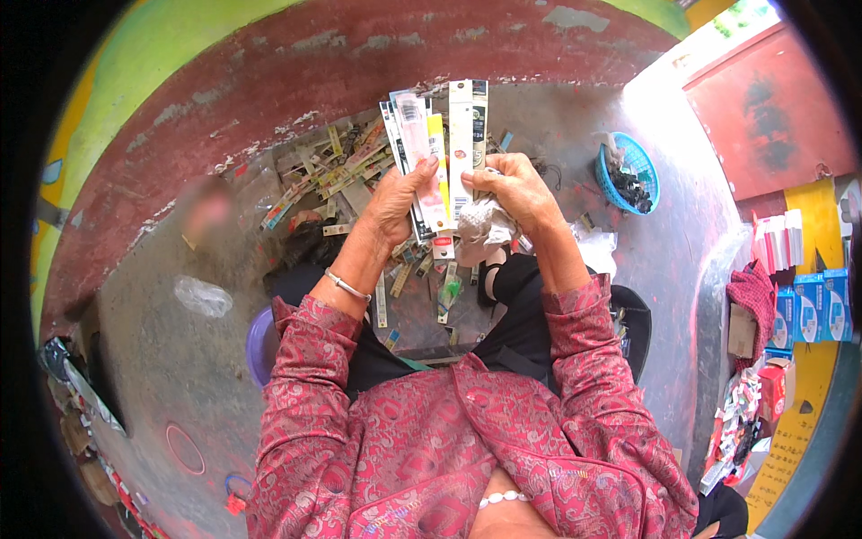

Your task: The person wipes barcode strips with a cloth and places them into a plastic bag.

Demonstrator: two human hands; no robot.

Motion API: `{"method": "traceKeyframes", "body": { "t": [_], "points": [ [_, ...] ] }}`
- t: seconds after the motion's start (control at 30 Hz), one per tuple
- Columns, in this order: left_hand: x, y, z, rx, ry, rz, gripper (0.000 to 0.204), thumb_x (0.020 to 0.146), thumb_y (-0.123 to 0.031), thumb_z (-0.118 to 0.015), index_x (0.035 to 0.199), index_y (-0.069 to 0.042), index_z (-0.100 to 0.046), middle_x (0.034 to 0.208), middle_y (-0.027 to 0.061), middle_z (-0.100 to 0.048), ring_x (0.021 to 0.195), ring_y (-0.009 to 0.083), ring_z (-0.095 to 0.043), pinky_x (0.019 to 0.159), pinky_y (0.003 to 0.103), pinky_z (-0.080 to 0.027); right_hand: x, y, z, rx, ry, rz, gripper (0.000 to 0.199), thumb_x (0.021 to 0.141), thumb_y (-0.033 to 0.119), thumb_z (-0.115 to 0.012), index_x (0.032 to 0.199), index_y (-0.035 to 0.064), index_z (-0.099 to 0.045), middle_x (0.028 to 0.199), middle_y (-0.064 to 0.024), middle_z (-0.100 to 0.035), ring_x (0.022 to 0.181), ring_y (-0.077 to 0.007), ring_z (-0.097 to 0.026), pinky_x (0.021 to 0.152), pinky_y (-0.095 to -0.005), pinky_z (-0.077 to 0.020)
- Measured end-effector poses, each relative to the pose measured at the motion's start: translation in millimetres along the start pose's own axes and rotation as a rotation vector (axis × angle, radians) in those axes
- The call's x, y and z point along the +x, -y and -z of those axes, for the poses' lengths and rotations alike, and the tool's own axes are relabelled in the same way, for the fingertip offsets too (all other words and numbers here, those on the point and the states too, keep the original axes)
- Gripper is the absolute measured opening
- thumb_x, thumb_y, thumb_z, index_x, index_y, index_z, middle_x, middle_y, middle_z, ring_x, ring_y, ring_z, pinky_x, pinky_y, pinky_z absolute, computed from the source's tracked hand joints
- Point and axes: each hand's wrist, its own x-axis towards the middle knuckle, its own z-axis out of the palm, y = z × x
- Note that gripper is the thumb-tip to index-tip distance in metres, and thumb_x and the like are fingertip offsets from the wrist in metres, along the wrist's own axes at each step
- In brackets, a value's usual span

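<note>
A fanned bundle of long, narrow packaging strips [411,135], white, pinkish and dark-edged with one yellow strip [436,135] among them, is gripped by my left hand [391,205], thumb on top. My right hand [523,190] pinches a tall white strip [461,121] with a dark printed strip [480,112] beside it. Both hands are close together in front of me. Below my right fingers hangs a crumpled whitish cloth [485,225], apparently held in the same hand. Many similar strips [355,162] lie scattered in a pile on the floor beyond my hands.
A blue plastic basket [648,157] with dark items stands at the right. Clear crumpled plastic [202,296] lies on the floor at left, near a purple basin [260,346]. Blue boxes [808,307] and a red cloth [752,296] are stacked along the right side.
</note>
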Motion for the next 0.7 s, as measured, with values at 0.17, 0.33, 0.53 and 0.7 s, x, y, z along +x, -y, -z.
{"method": "traceKeyframes", "body": {
  "t": [0.17, 0.33, 0.53, 0.7],
  "points": [
    [-1, 4, -4, 0.009, 0.003, 0.025, 0.045, 0.079, -0.031, -0.065, 0.109, -0.001, -0.049, 0.095, 0.0069, -0.058, 0.085, 0.0159, -0.058, 0.073, 0.030, -0.050, 1, -3, -3, -0.070, 0.110, -0.044, 0.022, 0.079, 0.016, -0.059, 0.080, -0.0051, -0.063, 0.072, -0.0050, -0.062, 0.061, -0.0089, -0.055, 0.056, -0.0244, -0.0439],
    [-4, 6, -9, 0.028, -0.026, 0.043, 0.035, 0.075, -0.017, -0.066, 0.104, -0.001, -0.052, 0.089, 0.0057, -0.059, 0.078, 0.0161, -0.060, 0.072, 0.030, -0.051, 6, -14, 0, -0.204, 0.117, 0.017, 0.027, 0.077, 0.022, -0.059, 0.075, -0.0042, -0.063, 0.068, -0.0054, -0.061, 0.059, -0.0088, -0.055, 0.055, -0.0256, -0.0434],
    [-2, -1, -11, 0.006, -0.023, 0.083, 0.028, 0.073, -0.009, -0.064, 0.098, -0.002, -0.054, 0.085, 0.0050, -0.060, 0.074, 0.0161, -0.061, 0.069, 0.030, -0.052, -6, 15, 13, -0.435, -0.198, 0.154, 0.028, 0.076, 0.025, -0.063, 0.080, -0.0028, -0.064, 0.066, -0.0084, -0.062, 0.060, -0.0110, -0.057, 0.057, -0.0262, -0.0463],
    [-2, 12, -13, 0.231, -0.049, 0.045, 0.032, 0.072, -0.008, -0.066, 0.101, -0.003, -0.053, 0.086, 0.0046, -0.060, 0.074, 0.0143, -0.060, 0.067, 0.029, -0.052, -11, 33, -7, -0.279, -0.580, 0.732, 0.017, 0.076, 0.011, -0.064, 0.086, 0.0016, -0.055, 0.074, -0.0058, -0.058, 0.062, -0.0119, -0.055, 0.056, -0.0259, -0.0445]
  ]
}}
